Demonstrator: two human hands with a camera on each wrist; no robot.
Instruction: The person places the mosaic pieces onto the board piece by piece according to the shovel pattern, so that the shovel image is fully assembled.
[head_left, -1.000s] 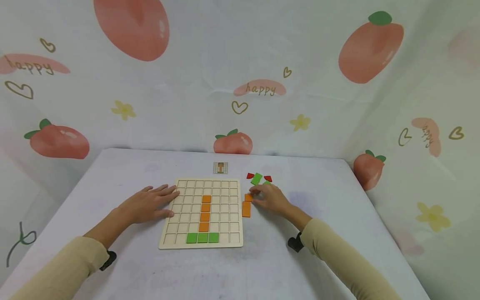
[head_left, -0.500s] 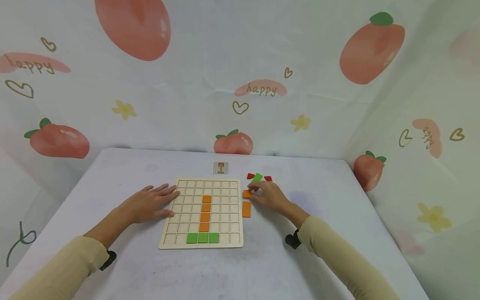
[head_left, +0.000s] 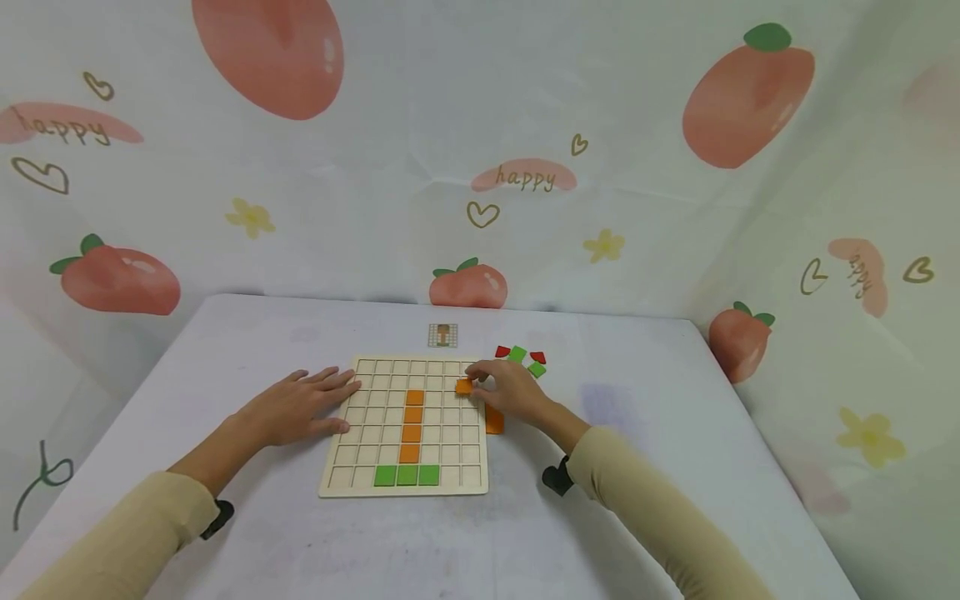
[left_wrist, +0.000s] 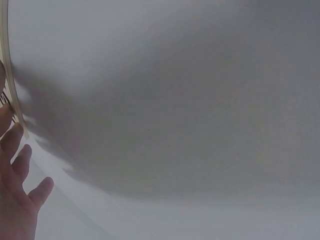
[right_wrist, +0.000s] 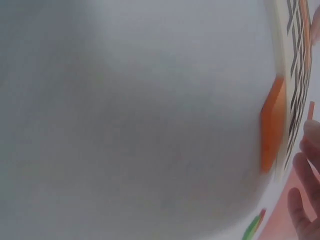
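We've got a cream board [head_left: 456,434], dark-gridded; orange tiles [head_left: 463,387], green tiles [head_left: 407,476], red pieces [head_left: 502,352]; white desk [head_left: 412,550], faint purple smudges [head_left: 606,406]; white backdrop [head_left: 390,242] printed with coral fruit [head_left: 742,112], yellow flowers [head_left: 604,246], gold hearts [head_left: 483,215]; beige sleeves [head_left: 652,500].

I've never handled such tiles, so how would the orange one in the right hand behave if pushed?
The orange tile would probably be stiff: it shows no visible bend where the right hand pinches it. Being small and thin, it is likely light. Its flat, straight-edged shape suggests sliding rather than rolling.
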